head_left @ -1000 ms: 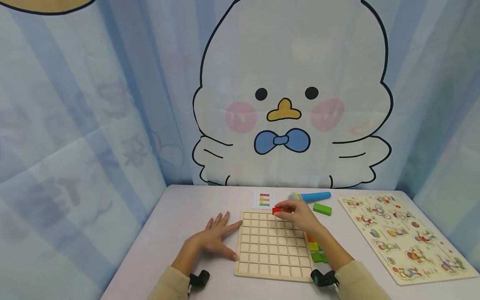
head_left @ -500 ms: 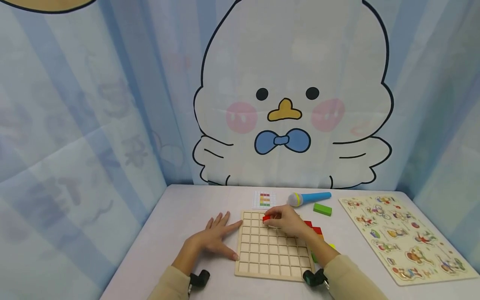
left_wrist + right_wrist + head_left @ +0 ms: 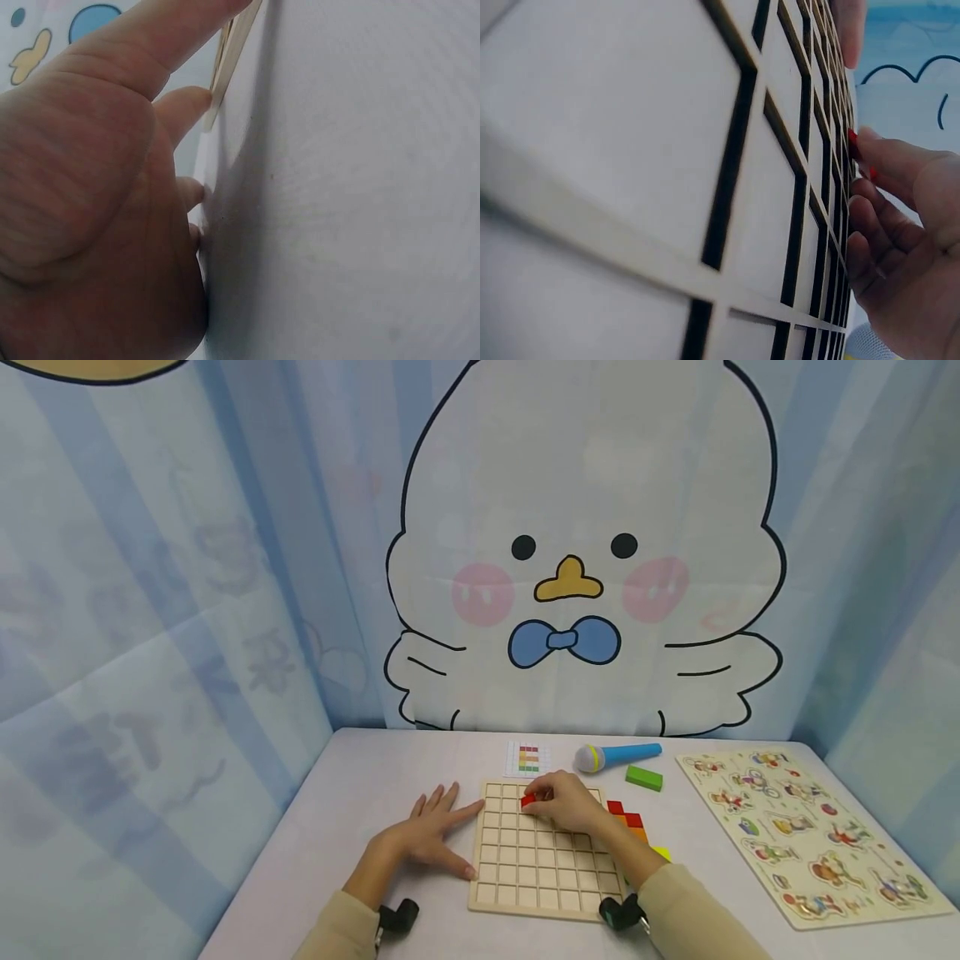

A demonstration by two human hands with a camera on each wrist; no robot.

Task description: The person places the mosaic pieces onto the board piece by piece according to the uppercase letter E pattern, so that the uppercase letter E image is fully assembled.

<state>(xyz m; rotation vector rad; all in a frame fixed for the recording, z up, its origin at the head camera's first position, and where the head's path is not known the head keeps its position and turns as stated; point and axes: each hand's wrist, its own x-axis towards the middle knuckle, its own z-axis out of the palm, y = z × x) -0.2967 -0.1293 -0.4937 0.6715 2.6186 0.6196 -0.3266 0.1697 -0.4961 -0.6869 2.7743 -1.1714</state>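
Observation:
A wooden grid board lies on the table with rows of square cells. My right hand pinches a red block between thumb and fingertips, over the second row from the back, left of the board's middle. In the right wrist view the red block meets the grid surface; whether it sits in a cell cannot be told. Spread beside the board's left edge, my left hand touches the frame with index finger and thumb. The left wrist view shows this hand with its fingers extended against the board's edge.
A small pattern card lies behind the board, with a blue toy microphone and a green block to its right. Red blocks, orange and yellow ones are partly hidden by the right forearm. A picture puzzle board lies far right.
My right hand has carried the red block left and toward me, from the board's back edge onto the grid. In the last half second it shifted only slightly. The left hand stays put.

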